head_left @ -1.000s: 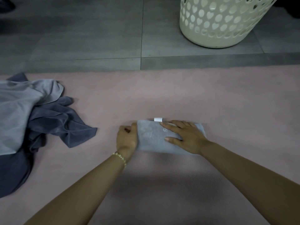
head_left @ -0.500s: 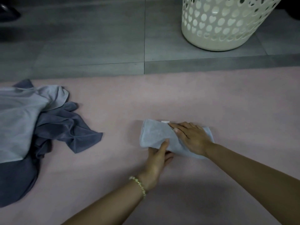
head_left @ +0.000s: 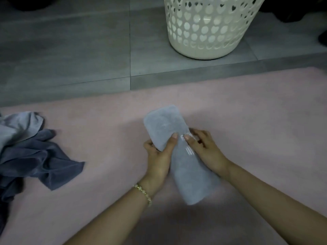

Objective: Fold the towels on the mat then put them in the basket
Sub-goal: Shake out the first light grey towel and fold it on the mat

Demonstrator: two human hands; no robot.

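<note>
With unfolded towels [head_left: 35, 152] heaped left on the pink mat [head_left: 265, 121], my left hand [head_left: 158, 156] and right hand [head_left: 205, 151] clamp the folded grey towel [head_left: 164, 121], whose layers I should keep pinched together toward the basket [head_left: 207, 32]; earlier it lay crosswise under my flat right palm.

Dim, flat light with a cool grey cast; the cream basket [head_left: 208, 32] is the brightest patch, the top corners fall near black, and a soft broad shadow darkens the pink mat [head_left: 256, 112] toward the bottom edge. Motion blur smears the near end of the folded towel [head_left: 192, 174] and streaks its white tag [head_left: 187, 138], and the floor tile seams [head_left: 130, 50] bow with wide-angle distortion
</note>
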